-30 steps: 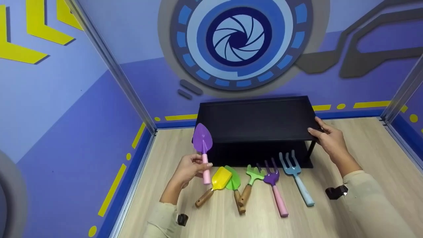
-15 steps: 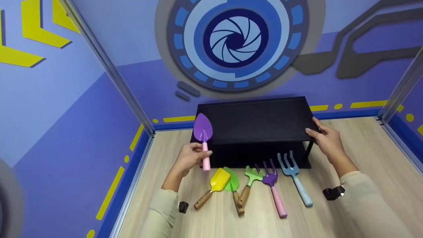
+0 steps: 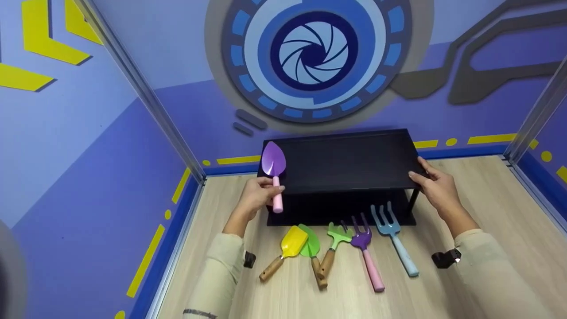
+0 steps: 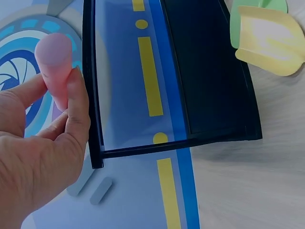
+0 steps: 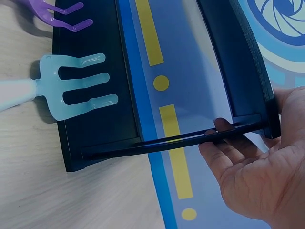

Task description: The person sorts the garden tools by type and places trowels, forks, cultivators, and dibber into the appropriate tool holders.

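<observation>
My left hand (image 3: 253, 198) pinches the pink handle of a purple hand trowel (image 3: 273, 160) between thumb and fingers. Its blade points up and away, overlapping the left end of a two-tier black shelf (image 3: 341, 164) in the head view. Seen from the left wrist, the handle's rounded end (image 4: 53, 52) faces the camera, beside the upper tier. At the shelf's right end, my right hand (image 3: 439, 189) grips the top tier's corner, thumb on top. From the right wrist, the fingers (image 5: 224, 155) reach under that tier, at the side bar.
Before the shelf lie a yellow scoop (image 3: 293, 241), a green trowel (image 3: 312, 244), a green hand rake (image 3: 339, 235), a purple fork (image 3: 362, 240) and a light-blue fork (image 3: 389, 228). The blue fork's tines overlap the lower tier. Blue patterned walls (image 3: 186, 115) enclose the wooden table (image 3: 487, 199).
My left hand has raised the purple trowel up and forward, from in front of the shelf to over its left front edge. The right hand keeps its grip on the shelf.
</observation>
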Motion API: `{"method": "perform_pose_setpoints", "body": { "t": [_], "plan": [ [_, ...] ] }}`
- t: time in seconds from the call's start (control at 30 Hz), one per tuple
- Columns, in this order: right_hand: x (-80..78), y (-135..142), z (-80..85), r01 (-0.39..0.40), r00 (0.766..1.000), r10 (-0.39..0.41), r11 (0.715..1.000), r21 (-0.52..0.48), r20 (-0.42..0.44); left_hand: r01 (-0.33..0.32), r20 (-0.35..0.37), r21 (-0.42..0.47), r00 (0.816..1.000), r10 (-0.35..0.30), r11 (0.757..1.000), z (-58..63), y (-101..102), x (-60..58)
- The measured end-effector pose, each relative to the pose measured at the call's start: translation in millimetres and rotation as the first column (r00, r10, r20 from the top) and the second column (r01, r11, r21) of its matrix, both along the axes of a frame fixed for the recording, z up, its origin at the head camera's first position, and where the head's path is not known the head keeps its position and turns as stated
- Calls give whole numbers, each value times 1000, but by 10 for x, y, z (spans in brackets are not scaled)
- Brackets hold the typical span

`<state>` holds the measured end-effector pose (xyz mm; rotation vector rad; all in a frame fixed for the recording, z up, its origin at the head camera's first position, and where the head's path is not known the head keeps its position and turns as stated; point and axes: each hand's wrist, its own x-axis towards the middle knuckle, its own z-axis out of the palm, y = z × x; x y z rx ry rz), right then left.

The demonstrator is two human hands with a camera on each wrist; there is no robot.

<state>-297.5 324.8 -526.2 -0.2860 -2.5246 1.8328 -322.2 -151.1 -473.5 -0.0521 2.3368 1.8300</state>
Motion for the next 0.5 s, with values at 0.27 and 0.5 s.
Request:
{"method": "perform_pose_setpoints", "body": {
  "t": [0.27, 0.5],
  "plan": [
    [17, -24, 10, 6, 1000, -6, 1000, -10, 16, -37, -33, -72, 999, 35, 997, 46, 67, -108],
    [26, -21, 13, 2, 1000, -2, 1000, -21, 3, -67, -47, -88, 997, 63, 994, 49, 105, -157]
  ]
}}
